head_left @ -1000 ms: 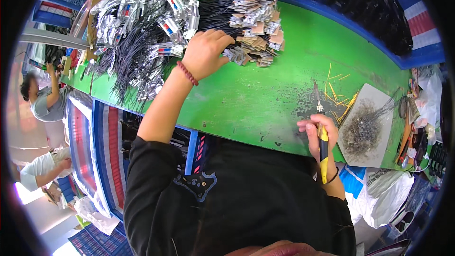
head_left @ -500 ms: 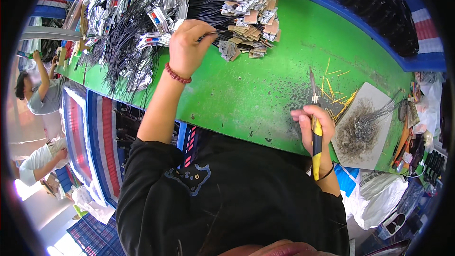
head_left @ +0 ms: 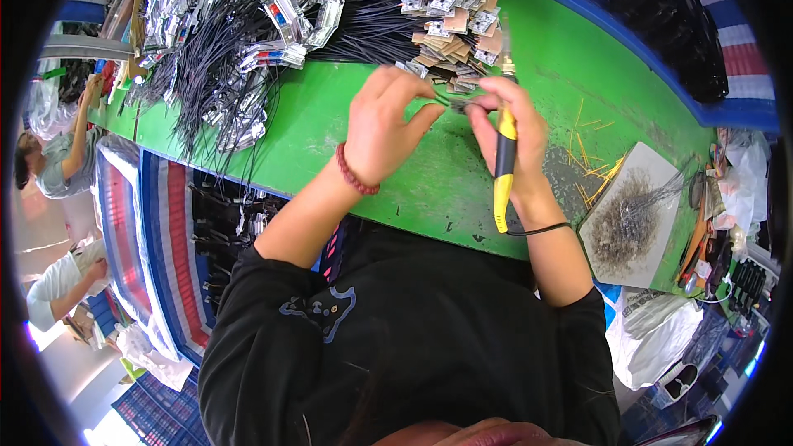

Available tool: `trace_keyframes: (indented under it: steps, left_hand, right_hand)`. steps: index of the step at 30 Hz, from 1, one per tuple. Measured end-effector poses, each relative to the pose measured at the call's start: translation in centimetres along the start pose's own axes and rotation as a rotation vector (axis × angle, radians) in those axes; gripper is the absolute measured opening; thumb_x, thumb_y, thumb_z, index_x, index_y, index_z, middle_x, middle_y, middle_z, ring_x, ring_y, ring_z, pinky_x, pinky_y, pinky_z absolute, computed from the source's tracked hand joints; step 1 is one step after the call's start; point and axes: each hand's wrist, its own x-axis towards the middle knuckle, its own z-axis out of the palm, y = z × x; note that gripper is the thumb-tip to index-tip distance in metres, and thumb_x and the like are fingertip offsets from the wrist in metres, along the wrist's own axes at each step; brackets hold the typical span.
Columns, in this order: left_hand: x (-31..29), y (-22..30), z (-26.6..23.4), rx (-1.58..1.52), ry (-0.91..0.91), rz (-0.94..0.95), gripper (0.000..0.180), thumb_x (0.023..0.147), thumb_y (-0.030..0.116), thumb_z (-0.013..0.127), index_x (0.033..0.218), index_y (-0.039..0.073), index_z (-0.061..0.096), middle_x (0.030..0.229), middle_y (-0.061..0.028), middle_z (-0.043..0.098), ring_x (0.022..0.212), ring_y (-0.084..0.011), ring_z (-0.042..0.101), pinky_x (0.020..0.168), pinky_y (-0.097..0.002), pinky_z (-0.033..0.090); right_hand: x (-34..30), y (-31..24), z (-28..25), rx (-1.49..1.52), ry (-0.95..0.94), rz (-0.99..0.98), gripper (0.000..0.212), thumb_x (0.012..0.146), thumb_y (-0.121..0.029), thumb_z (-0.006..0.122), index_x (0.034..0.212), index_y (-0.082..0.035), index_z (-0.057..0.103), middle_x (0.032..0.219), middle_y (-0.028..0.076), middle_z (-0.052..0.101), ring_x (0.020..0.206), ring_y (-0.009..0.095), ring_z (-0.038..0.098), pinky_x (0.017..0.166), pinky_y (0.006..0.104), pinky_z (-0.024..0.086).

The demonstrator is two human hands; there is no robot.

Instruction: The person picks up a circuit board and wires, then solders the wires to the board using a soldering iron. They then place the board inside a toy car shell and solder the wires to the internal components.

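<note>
Green table (head_left: 330, 140), yellow-and-black tool (head_left: 504, 161) (red bead bracelet (head_left: 355, 175)), black wires (head_left: 372, 8).

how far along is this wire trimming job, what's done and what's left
Done: a grey heap of clippings on the board at right. In hand: left hand pinches a small wired piece against the yellow-handled tool in the right hand. Left: a big pile of tagged black wires.

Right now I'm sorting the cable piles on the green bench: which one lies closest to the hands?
The pile with brown card tags, just beyond the left hand and right hand. The silver-tagged pile lies farther left.
</note>
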Motion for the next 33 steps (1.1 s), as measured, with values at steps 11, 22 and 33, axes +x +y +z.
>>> trace_keyframes:
  steps: [11,22,33]
  left_hand:
    - [-3.8,0.7,2.4,-1.854,-0.103,-1.149,0.034,0.099,0.012,0.054,0.13,-0.002,0.052,0.117,-0.0107,0.064,0.109,-0.0197,0.061,0.099,-0.037,0.047]
    - [-4.9,0.8,2.1,-1.999,-0.159,-1.101,0.038,0.098,0.016,0.054,0.134,0.001,0.049,0.125,-0.0111,0.059,0.115,-0.021,0.056,0.106,-0.0395,0.042]
    - [-4.4,1.4,0.9,-2.073,-0.016,-1.445,0.029,0.098,0.004,0.046,0.125,-0.002,0.052,0.122,-0.0129,0.058,0.111,-0.0225,0.057,0.102,-0.0383,0.046]
  right_hand:
    - [-0.2,0.0,-0.2,-0.132,-0.097,-0.459,0.039,0.073,-0.002,0.074,0.11,-0.009,0.064,0.068,0.001,0.059,0.056,0.02,0.056,0.06,0.0341,0.046]
    - [-0.1,-2.1,-1.7,-0.099,-0.236,-0.222,0.039,0.071,-0.001,0.078,0.106,-0.01,0.064,0.077,0.003,0.068,0.065,0.019,0.065,0.06,0.0309,0.048]
    - [-0.4,-0.8,-1.3,-0.061,-0.265,-0.331,0.036,0.072,-0.004,0.077,0.104,-0.009,0.064,0.074,0.003,0.066,0.063,0.021,0.064,0.063,0.0331,0.05]
